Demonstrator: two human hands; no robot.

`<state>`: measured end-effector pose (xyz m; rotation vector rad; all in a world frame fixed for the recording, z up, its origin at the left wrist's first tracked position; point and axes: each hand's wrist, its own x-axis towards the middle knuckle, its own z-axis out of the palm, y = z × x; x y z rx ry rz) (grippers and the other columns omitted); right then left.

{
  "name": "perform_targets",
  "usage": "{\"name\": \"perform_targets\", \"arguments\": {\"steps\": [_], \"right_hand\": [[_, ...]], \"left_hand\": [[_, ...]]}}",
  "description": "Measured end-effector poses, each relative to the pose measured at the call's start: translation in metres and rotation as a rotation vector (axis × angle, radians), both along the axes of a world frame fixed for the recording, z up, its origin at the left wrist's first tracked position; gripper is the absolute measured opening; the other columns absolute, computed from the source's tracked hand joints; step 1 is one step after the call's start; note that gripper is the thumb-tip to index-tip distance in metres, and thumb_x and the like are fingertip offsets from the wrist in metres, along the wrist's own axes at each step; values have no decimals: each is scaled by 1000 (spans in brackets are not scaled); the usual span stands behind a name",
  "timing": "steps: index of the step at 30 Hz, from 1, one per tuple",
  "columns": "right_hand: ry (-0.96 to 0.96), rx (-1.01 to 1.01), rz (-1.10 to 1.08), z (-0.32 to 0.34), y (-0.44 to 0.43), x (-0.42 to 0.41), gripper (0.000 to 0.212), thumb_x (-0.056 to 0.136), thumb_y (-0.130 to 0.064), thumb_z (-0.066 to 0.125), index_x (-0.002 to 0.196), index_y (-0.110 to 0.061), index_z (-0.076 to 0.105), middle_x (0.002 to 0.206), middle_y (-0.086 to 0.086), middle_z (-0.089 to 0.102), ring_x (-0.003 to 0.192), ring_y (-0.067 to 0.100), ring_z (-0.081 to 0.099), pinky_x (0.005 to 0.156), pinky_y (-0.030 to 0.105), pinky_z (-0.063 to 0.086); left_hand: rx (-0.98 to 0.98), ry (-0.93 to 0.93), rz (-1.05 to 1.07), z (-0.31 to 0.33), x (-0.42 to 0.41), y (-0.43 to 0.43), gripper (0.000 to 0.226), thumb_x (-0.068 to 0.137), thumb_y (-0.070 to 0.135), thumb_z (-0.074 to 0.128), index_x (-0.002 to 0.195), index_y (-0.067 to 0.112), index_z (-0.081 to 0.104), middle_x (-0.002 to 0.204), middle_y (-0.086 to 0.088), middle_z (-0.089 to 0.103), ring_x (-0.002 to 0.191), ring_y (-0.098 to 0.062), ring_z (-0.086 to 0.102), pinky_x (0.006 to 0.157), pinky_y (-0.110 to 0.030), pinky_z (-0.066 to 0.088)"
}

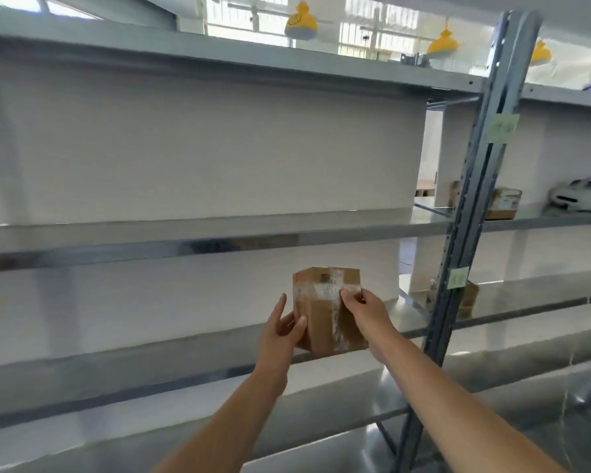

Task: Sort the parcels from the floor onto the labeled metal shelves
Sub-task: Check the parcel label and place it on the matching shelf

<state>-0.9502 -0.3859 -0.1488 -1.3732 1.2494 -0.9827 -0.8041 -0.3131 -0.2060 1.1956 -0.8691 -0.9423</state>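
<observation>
A: Where is the parcel [328, 310] sitting?
B: Both grips are closing round it, left hand [282, 331] at nine o'clock, right hand [365, 314] at three, hovering before the shelf [185, 367] edge

A: Its long axis?
B: Standing upright, twelve to six

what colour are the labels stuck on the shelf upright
Pale green, both labels, on the grey upright; seen in the head view.

Both hands grip a small cardboard parcel [325, 312] (taped, barcode on top) at the front edge of a metal shelf [151, 367]. The left hand [280, 332] cups its left side; the right hand [365, 312] pinches the top right.
</observation>
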Motion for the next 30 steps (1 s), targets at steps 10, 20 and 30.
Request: {"name": "perform_targets", "arguments": {"steps": [10,20,30], "right_hand": [[-141,30,98,18,18,72,41,99,-46,51,133,-22,52,125,4,59,108,25,57,89,50,53],[-90,-54,29,16,28,134,48,103,-41,43,144,-18,39,137,8,54,119,29,57,96,47,53],[314,37,153,11,42,183,34,107,-22,30,119,-11,59,117,14,64,110,30,63,97,38,53]], "left_hand": [[-34,-140,-21,19,78,7,67,75,62,71,127,20,63,115,0,74,105,-18,71,95,-38,59],[-93,-100,102,35,110,28,49,82,43,79,124,22,63,116,3,73,102,-11,70,73,-16,57],[-62,-279,346,13,126,38,64,78,39,84,132,25,53,120,10,65,106,-7,62,79,-14,53]]}}
